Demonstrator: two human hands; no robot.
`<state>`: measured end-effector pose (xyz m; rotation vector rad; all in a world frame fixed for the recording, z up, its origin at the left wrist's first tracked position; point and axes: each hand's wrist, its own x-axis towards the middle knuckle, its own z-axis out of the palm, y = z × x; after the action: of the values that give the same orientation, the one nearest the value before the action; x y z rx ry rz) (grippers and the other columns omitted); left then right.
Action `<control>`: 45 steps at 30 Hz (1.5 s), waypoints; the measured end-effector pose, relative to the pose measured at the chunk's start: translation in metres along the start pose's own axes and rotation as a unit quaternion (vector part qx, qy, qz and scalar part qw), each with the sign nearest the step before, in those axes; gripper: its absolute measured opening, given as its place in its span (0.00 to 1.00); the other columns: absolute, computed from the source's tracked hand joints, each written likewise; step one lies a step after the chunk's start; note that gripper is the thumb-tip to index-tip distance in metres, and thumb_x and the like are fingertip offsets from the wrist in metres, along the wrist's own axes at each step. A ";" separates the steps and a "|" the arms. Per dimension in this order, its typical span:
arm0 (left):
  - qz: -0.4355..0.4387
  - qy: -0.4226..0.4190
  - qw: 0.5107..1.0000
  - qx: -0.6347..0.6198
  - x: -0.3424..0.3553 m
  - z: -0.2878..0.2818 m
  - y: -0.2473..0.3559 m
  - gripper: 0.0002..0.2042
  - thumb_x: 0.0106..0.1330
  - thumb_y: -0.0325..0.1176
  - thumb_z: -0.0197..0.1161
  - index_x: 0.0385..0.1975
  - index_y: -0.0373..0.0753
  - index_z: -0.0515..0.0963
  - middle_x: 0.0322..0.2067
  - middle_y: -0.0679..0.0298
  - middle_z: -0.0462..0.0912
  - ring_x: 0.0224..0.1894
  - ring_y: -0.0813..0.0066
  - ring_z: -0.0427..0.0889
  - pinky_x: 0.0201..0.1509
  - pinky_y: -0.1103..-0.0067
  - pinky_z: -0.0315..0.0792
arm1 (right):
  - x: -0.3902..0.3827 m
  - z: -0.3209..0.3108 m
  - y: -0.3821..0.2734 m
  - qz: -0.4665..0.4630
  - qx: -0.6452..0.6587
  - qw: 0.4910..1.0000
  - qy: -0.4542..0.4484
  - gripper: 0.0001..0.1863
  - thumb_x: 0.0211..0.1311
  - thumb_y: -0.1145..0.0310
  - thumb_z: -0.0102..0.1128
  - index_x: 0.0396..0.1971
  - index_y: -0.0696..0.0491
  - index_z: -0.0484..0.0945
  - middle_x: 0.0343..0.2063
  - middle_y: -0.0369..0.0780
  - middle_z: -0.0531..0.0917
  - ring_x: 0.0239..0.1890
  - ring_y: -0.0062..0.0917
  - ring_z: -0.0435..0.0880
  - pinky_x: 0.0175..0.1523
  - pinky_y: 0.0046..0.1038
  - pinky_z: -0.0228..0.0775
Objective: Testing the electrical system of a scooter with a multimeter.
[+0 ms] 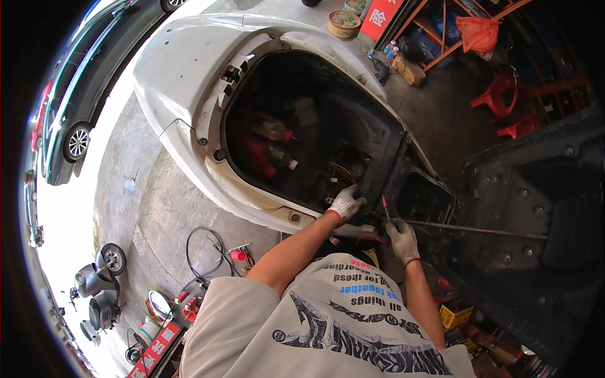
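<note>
A white scooter body (183, 57) lies before me with its black underseat storage bucket (328, 82) uncovered. My left hand (346, 205), in a pale work glove with a red cuff, rests at the bucket's near edge, fingers stretched out and apart. Beside it, thin wires (340, 171) and small connectors show in an opening of the bucket. In my right hand (403, 240), gloved alike, is a slim tool with a red end (384, 201), its red end pointing up and away from me. Bottles (277, 131) and a red item (257, 154) lie inside the bucket.
The raised black seat (535, 214) stands at the right, with a thin metal rod (479, 228) reaching to it. Cables (205, 252) and red tools (239, 256) lie on the floor at left. A yellow crate (455, 315) is at lower right; red stools (498, 96) stand farther back.
</note>
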<state>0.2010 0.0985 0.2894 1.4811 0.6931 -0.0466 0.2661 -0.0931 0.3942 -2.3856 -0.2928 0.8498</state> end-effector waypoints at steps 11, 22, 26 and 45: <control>0.026 -0.104 0.993 0.054 -0.010 -0.015 0.009 0.18 0.56 0.36 0.67 0.44 0.34 0.80 0.40 0.53 0.84 0.43 0.65 0.83 0.50 0.74 0.73 | 0.005 -0.006 -0.037 -0.067 -0.091 0.994 -0.003 0.17 0.56 0.62 0.57 0.43 0.55 0.80 0.42 0.49 0.82 0.49 0.42 0.79 0.55 0.38 0.69; 0.053 -0.081 0.976 0.196 -0.008 -0.006 -0.001 0.24 0.54 0.42 0.68 0.47 0.33 0.79 0.46 0.49 0.81 0.51 0.56 0.79 0.56 0.71 0.72 | 0.002 -0.004 -0.033 -0.071 -0.242 0.967 -0.022 0.19 0.57 0.58 0.55 0.45 0.50 0.80 0.45 0.45 0.82 0.52 0.40 0.78 0.60 0.38 0.65; 0.044 -0.087 0.974 0.205 -0.012 -0.008 0.007 0.25 0.56 0.44 0.66 0.48 0.33 0.78 0.48 0.47 0.79 0.54 0.53 0.77 0.59 0.68 0.70 | 0.002 -0.003 -0.032 -0.080 -0.267 0.960 -0.028 0.19 0.59 0.57 0.53 0.47 0.49 0.79 0.46 0.45 0.81 0.52 0.40 0.77 0.60 0.38 0.65; 0.108 -0.082 0.960 0.246 -0.012 -0.001 -0.002 0.18 0.55 0.36 0.66 0.45 0.35 0.79 0.45 0.52 0.81 0.49 0.56 0.80 0.53 0.69 0.74 | -0.001 0.002 -0.032 -0.082 -0.264 0.961 -0.009 0.18 0.55 0.57 0.56 0.43 0.50 0.82 0.43 0.46 0.82 0.51 0.41 0.78 0.58 0.38 0.67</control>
<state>0.1901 0.0948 0.2926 1.9988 0.3942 -0.1822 0.2637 -0.0668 0.4117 -2.7857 -0.8000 0.7885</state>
